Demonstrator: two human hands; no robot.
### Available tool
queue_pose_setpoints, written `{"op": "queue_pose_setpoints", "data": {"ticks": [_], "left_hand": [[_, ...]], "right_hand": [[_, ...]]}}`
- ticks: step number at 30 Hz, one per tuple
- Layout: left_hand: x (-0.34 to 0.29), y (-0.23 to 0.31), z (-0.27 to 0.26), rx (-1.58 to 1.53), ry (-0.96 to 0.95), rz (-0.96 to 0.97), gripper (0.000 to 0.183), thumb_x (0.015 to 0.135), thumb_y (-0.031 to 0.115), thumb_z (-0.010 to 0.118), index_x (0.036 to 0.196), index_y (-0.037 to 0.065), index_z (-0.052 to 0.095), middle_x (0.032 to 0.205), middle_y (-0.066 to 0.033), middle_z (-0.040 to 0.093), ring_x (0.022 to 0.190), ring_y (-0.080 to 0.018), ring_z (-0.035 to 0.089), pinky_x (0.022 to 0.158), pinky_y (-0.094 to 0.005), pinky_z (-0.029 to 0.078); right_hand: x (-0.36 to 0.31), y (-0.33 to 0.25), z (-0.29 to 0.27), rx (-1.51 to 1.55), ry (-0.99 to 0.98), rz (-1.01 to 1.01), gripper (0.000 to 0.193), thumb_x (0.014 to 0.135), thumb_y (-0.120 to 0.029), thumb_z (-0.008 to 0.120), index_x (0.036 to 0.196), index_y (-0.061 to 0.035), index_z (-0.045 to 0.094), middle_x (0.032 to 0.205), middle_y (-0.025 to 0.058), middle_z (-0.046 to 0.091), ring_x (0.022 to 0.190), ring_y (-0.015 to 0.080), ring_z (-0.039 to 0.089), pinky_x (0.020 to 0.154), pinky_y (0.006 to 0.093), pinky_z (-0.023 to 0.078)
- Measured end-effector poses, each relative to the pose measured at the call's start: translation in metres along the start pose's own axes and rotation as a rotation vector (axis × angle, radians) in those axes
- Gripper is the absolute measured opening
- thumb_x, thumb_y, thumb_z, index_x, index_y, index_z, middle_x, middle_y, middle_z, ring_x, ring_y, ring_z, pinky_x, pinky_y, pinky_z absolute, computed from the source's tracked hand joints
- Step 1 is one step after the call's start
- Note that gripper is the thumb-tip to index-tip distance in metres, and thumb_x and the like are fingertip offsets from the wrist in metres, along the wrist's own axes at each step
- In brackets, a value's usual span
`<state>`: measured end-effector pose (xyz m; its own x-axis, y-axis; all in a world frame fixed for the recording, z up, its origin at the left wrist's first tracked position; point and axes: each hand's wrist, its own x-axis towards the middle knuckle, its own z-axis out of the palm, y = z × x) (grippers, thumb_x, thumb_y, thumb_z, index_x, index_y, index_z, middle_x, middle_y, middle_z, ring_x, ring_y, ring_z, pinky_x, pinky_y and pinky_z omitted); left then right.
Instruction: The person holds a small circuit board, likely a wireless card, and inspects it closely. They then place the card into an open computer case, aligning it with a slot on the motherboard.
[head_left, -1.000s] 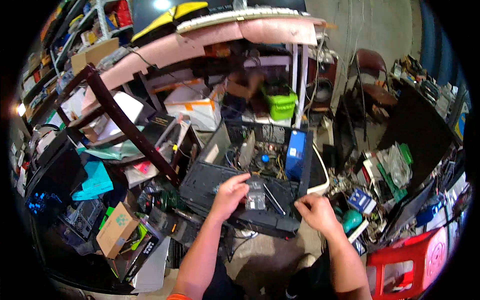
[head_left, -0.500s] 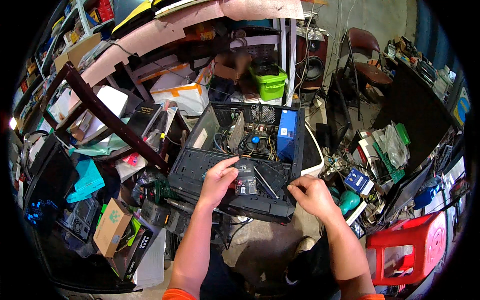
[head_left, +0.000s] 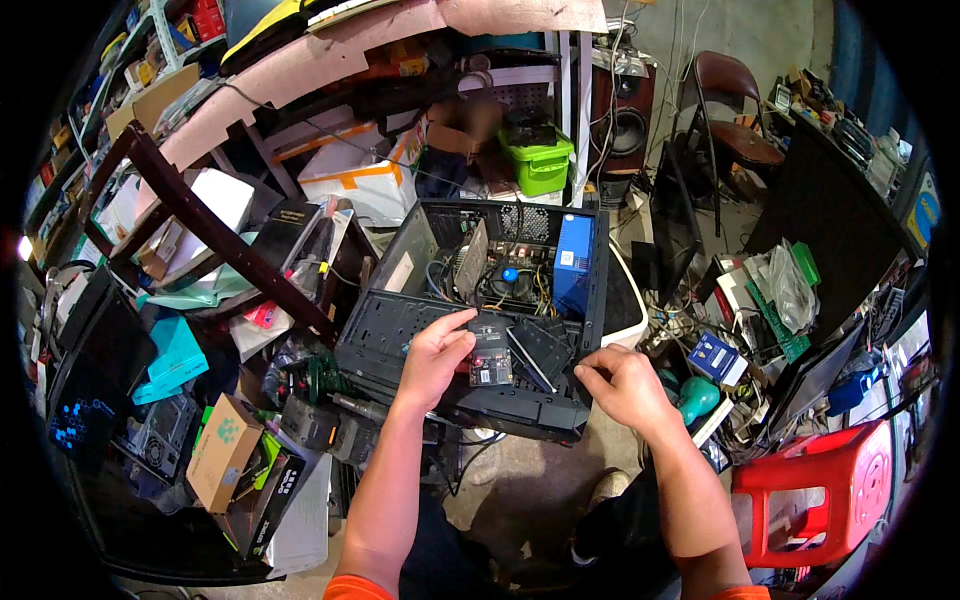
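Observation:
A black computer case [head_left: 375, 340] lies open in front of me, with a blue power supply [head_left: 573, 265] at its right and boards and cables inside. My left hand [head_left: 436, 362] is closed, thumb and forefinger at the left edge of a small flat black labelled piece [head_left: 490, 357] over the case's near part; it resembles a drive. Against it on the right rest dark flat parts [head_left: 545, 350] with a pale strip. My right hand [head_left: 625, 385] is pinched at the case's near right edge; whether anything small sits between its fingertips is hidden.
A red plastic stool [head_left: 810, 500] stands at the lower right. Cartons [head_left: 228, 455] lie at the left beside a dark wooden frame [head_left: 225, 250]. Behind the case are a green bin [head_left: 540, 165] and a white box [head_left: 360, 185]. Cables and boards crowd the right.
Both hands keep their places and grips. Only a very slight shift of the whole view shows.

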<state>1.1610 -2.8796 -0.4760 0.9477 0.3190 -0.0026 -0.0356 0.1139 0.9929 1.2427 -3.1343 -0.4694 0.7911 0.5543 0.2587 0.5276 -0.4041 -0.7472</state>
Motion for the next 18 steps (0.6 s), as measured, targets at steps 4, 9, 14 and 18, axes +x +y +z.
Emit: {"op": "queue_pose_setpoints", "data": {"ticks": [4, 9, 14, 18], "left_hand": [[0.0015, -0.0033, -0.0025, 0.015, -0.013, 0.01, 0.038, 0.089, 0.006, 0.054, 0.125, 0.002, 0.047, 0.097, -0.0077, 0.064, 0.077, -0.0097, 0.06, 0.064, -0.0237, 0.051], [0.001, -0.0014, -0.0021, 0.035, -0.011, -0.012, 0.037, 0.089, 0.006, 0.053, 0.125, 0.0, 0.046, 0.098, -0.008, 0.064, 0.079, -0.0096, 0.06, 0.066, -0.0242, 0.051], [0.0003, -0.0007, -0.002, 0.012, -0.024, 0.005, 0.036, 0.09, 0.006, 0.053, 0.125, 0.0, 0.047, 0.097, -0.0079, 0.064, 0.078, -0.0092, 0.06, 0.065, -0.0237, 0.051], [0.0003, -0.0008, -0.0013, 0.02, -0.017, 0.002, 0.037, 0.089, 0.005, 0.053, 0.125, 0.001, 0.047, 0.097, -0.0078, 0.065, 0.077, -0.009, 0.06, 0.065, -0.0235, 0.051]], "right_hand": [[0.0001, -0.0028, -0.0022, 0.003, -0.024, 0.032, 0.017, 0.078, -0.017, 0.064, 0.083, -0.001, 0.066, 0.079, 0.0159, 0.062, 0.074, 0.0318, 0.061, 0.067, 0.0372, 0.048], [0.0009, 0.0005, 0.0, -0.006, -0.015, 0.005, 0.016, 0.078, -0.015, 0.065, 0.083, 0.0004, 0.066, 0.074, 0.0144, 0.06, 0.067, 0.0267, 0.06, 0.062, 0.0335, 0.047], [0.0001, -0.0005, -0.0004, 0.005, -0.008, 0.004, 0.016, 0.079, -0.015, 0.064, 0.083, 0.0005, 0.066, 0.074, 0.0144, 0.061, 0.067, 0.0262, 0.061, 0.063, 0.0335, 0.047], [0.0, -0.0003, -0.0005, 0.002, -0.008, 0.005, 0.016, 0.078, -0.015, 0.064, 0.083, 0.0005, 0.066, 0.074, 0.0144, 0.061, 0.067, 0.0264, 0.061, 0.063, 0.0334, 0.047]]}}
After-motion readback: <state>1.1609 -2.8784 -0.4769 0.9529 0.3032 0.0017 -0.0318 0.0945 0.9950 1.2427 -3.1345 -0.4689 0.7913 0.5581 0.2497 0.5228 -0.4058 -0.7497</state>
